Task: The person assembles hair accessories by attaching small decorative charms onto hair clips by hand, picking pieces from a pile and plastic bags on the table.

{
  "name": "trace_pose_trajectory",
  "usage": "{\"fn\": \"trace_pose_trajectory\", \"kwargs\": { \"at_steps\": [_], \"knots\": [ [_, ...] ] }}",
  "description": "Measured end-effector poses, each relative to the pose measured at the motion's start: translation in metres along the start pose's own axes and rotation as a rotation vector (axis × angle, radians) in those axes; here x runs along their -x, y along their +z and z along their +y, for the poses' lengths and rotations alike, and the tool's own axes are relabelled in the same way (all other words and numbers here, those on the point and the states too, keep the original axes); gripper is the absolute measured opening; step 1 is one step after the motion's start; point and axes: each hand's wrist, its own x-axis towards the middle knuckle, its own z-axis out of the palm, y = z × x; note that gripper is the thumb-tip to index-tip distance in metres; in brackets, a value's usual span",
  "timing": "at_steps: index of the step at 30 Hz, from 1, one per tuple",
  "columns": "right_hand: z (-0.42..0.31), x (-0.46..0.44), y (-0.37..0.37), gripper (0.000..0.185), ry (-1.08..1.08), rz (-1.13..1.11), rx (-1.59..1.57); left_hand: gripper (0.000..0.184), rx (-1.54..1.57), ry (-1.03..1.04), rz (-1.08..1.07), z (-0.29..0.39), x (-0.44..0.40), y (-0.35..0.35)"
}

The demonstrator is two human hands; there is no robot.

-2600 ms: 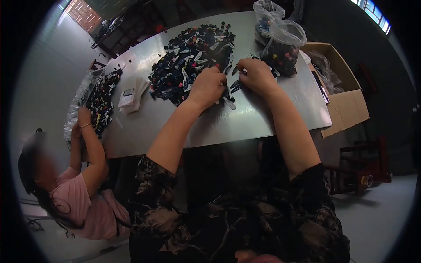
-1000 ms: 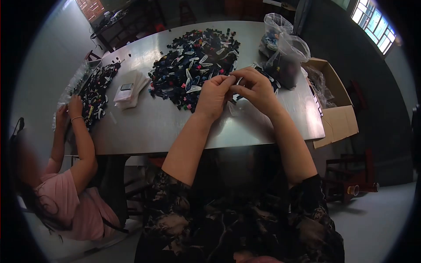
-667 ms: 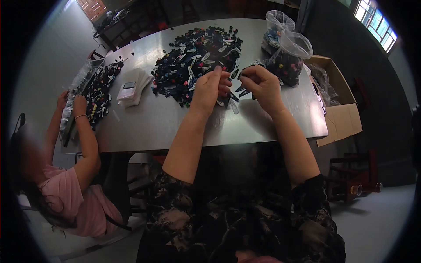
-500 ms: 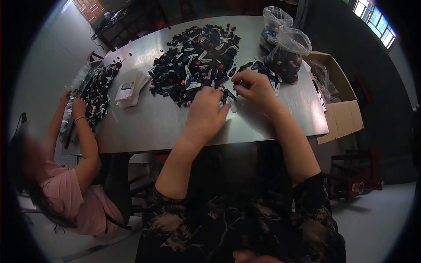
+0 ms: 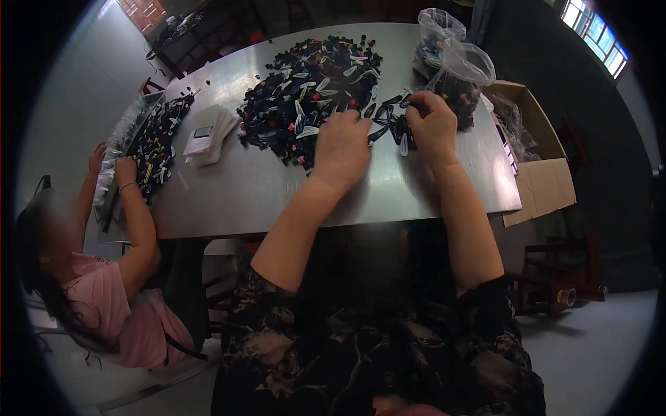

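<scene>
A big heap of dark hair clips [image 5: 291, 104], mixed with white snap clips and small coloured ones, covers the middle of the metal table. My left hand [image 5: 343, 149] is at the heap's lower right edge, fingers bent together; what they hold, if anything, is hidden. Right of it, my right hand [image 5: 433, 128] is closed, with thumb and forefinger pinched on a dark snap hair clip [image 5: 405, 104]. Between and under my hands lies a smaller group of snap clips [image 5: 392, 121], with a pale one [image 5: 404, 144] below them.
Clear plastic bags of clips [image 5: 461, 90] stand at the back right, beside an open cardboard box [image 5: 538, 132]. A stack of white packets [image 5: 208, 139] lies left of the heap. At far left, a co-worker [image 5: 104, 298] handles another clip pile [image 5: 156, 135].
My right hand has moved right and away from me, towards the bags. My left hand has shifted slightly right. Snap clips now lie spread between my hands.
</scene>
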Motion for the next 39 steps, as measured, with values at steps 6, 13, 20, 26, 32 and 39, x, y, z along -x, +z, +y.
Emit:
{"fn": "trace_pose_trajectory", "kwargs": {
  "at_steps": [6,13,20,26,32,39],
  "knots": [
    [-0.008,0.003,0.006,0.018,-0.024,-0.028,-0.046,0.012,0.077,-0.029,-0.169,-0.032,-0.005,-0.007],
    [-0.011,-0.001,-0.007,0.017,-0.126,0.011,-0.103,0.008,0.098,0.066,-0.032,-0.038,0.001,0.006],
    [-0.039,-0.081,-0.09,0.018,-0.235,0.355,0.06,0.009,0.206,0.075,0.03,-0.037,0.002,0.004],
    [-0.002,-0.138,-0.116,0.028,-0.074,0.051,0.57,0.01,0.275,0.043,0.102,-0.036,-0.002,-0.001],
    [0.002,-0.142,-0.104,0.029,-0.09,-0.07,0.698,0.011,0.307,0.017,0.13,-0.037,0.0,0.001],
    [0.014,-0.151,-0.107,0.037,-0.122,0.185,0.88,0.011,0.346,-0.095,0.14,-0.038,0.0,-0.002]
  ]
}}
